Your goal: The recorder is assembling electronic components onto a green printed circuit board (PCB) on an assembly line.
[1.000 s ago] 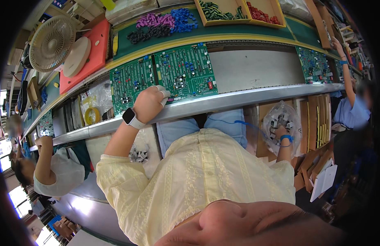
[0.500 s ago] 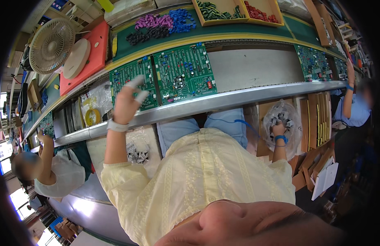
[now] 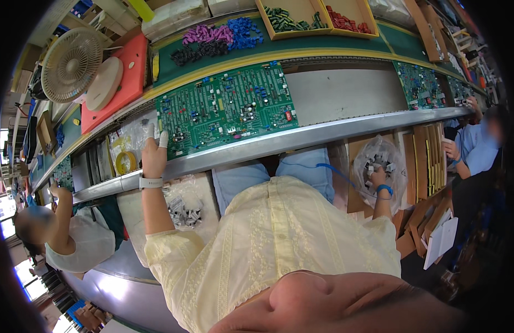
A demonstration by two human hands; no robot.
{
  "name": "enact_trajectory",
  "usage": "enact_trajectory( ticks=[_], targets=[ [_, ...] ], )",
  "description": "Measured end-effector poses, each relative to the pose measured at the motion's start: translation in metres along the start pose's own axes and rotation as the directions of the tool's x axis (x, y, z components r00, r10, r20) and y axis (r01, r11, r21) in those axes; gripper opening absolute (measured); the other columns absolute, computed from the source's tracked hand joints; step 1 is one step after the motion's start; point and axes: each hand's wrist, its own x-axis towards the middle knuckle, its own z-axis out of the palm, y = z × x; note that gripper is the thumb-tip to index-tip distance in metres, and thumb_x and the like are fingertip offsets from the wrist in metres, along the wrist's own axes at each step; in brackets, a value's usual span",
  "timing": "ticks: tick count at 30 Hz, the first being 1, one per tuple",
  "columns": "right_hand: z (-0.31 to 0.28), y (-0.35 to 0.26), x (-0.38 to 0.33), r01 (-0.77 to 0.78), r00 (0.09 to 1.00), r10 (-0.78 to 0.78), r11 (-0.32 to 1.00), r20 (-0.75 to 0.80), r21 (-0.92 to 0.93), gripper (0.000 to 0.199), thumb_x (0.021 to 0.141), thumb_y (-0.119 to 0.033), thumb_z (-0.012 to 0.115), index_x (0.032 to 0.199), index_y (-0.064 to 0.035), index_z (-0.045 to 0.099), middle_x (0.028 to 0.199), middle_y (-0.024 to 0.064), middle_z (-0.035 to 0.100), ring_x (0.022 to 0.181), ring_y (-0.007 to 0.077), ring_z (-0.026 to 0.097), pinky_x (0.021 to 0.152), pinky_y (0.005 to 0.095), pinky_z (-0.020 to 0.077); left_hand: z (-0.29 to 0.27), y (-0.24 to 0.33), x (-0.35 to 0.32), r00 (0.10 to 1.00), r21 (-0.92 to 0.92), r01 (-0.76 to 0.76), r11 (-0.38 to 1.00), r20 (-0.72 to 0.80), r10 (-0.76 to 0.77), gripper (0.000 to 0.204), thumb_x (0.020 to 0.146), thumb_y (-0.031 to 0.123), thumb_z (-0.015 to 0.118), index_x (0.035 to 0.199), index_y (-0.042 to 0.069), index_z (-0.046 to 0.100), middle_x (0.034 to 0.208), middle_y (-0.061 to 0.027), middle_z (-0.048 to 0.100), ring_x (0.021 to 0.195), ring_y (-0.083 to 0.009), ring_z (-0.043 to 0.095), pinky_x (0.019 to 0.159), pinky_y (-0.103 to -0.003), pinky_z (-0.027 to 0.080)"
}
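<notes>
My left hand (image 3: 154,157), with pale covers on its fingertips, is at the left edge of a green circuit board (image 3: 185,114). Its fingers stretch upward along that edge, apart and holding nothing. A second green circuit board (image 3: 254,100) lies directly against the first; both are packed with small parts and rest on the rail line. Down at the right, my right hand (image 3: 378,176) reaches into a clear plastic bag (image 3: 398,191) of grey and black components (image 3: 382,160). Its fingers curl in among them, and what they pinch is hidden.
A metal rail (image 3: 345,121) runs before me. Beyond it sit piles of purple parts (image 3: 207,36), blue parts (image 3: 245,32) and black parts (image 3: 199,53), plus a divided box (image 3: 301,34). A tape roll (image 3: 125,161) and fan (image 3: 71,64) are left; co-workers sit at both sides.
My left hand has moved left and down to the left board's outer edge. That board has shifted right, closing the gap between the two boards. My right hand stays in the bag.
</notes>
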Motion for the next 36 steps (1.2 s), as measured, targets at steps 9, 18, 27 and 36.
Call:
enact_trajectory(
  ticks=[9, 18, 27, 36],
  targets=[
    [-0.095, -0.085, -0.001, -0.254, 0.902, 0.006, 0.815, 0.431, 0.52, 0.037, 0.073, -0.015, 0.047, 0.107, -0.0056, 0.058, 0.086, 0.0057, 0.061, 0.066, 0.0164, 0.057, 0.054, 0.0274, 0.0461, 0.005, 0.092, 0.016, 0.975, 0.247, -0.182, 0.952, 0.169, 0.143, 0.06, 0.086, 0.045, 0.049, 0.13, 0.005, 0.04, 0.09, -0.0257, 0.061, 0.083, -0.0394, 0.059, 0.073, -0.047, 0.046],
    [-0.059, -0.339, -0.081, 0.373, 0.64, -0.679, 0.685, 0.361, 0.626, 0.025, 0.083, -0.005, 0.054, 0.108, -0.0034, 0.057, 0.089, 0.0033, 0.059, 0.076, 0.0099, 0.055, 0.065, 0.0232, 0.0458, 0.082, 0.201, 0.144, 0.766, 0.215, -0.629, 0.747, 0.007, 0.642, 0.022, 0.081, 0.019, 0.057, 0.099, 0.008, 0.062, 0.094, -0.0139, 0.06, 0.091, -0.0318, 0.056, 0.078, -0.04, 0.046],
    [-0.017, -0.401, -0.08, 0.89, 0.324, -0.845, 0.425, 0.425, 0.167, 0.032, 0.078, -0.006, 0.061, 0.108, -0.0035, 0.053, 0.088, 0.0102, 0.058, 0.078, 0.0223, 0.058, 0.07, 0.0316, 0.0473, 0.11, 0.224, 0.166, 0.762, 0.291, -0.638, 0.713, 0.104, 0.639, 0.019, 0.081, 0.014, 0.056, 0.098, 0.007, 0.062, 0.095, -0.0151, 0.06, 0.089, -0.032, 0.059, 0.074, -0.041, 0.049],
    [-0.002, -0.411, -0.069, 0.965, 0.223, -0.836, 0.262, 0.5, 0.008, 0.034, 0.075, -0.006, 0.061, 0.107, -0.0023, 0.053, 0.099, 0.0176, 0.058, 0.094, 0.0352, 0.054, 0.082, 0.0407, 0.0439, 0.102, 0.225, 0.156, 0.809, 0.162, -0.579, 0.799, -0.008, 0.587, 0.018, 0.083, 0.012, 0.054, 0.099, 0.008, 0.062, 0.095, -0.0169, 0.061, 0.086, -0.0334, 0.059, 0.073, -0.042, 0.048]
  ],
)
